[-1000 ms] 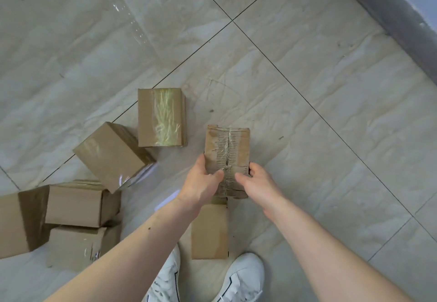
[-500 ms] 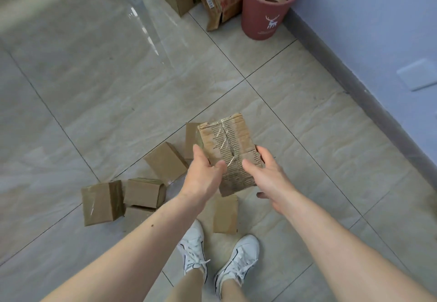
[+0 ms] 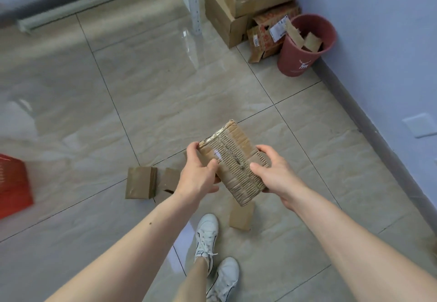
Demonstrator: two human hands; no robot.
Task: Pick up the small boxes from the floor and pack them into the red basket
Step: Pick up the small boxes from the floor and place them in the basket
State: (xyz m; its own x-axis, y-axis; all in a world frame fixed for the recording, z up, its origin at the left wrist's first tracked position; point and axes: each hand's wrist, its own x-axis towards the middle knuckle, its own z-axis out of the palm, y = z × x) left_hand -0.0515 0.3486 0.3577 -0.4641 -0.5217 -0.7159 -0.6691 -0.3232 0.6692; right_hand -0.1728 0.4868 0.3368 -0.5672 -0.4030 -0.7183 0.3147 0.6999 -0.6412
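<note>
A torn, ribbed cardboard box [image 3: 233,160] is held up in the air between both hands. My left hand [image 3: 197,174] grips its left side, thumb on top. My right hand [image 3: 275,171] grips its right side. The red basket [image 3: 13,183] shows partly at the left edge of the view. Small brown boxes lie on the floor: one [image 3: 140,183] left of my left hand, another [image 3: 169,181] partly hidden behind that hand, and one [image 3: 241,216] below the held box near my feet.
A pink bin [image 3: 305,46] with cardboard scraps stands by the blue wall [image 3: 378,41] at the back right. Large cartons [image 3: 238,6] are stacked beside it, next to a white metal post [image 3: 194,4]. My white shoes [image 3: 214,254] stand on the tiled floor.
The box has risen from near the floor and tilted as the view lifted. The red basket, the bin and the cartons have come into sight. Fewer floor boxes show.
</note>
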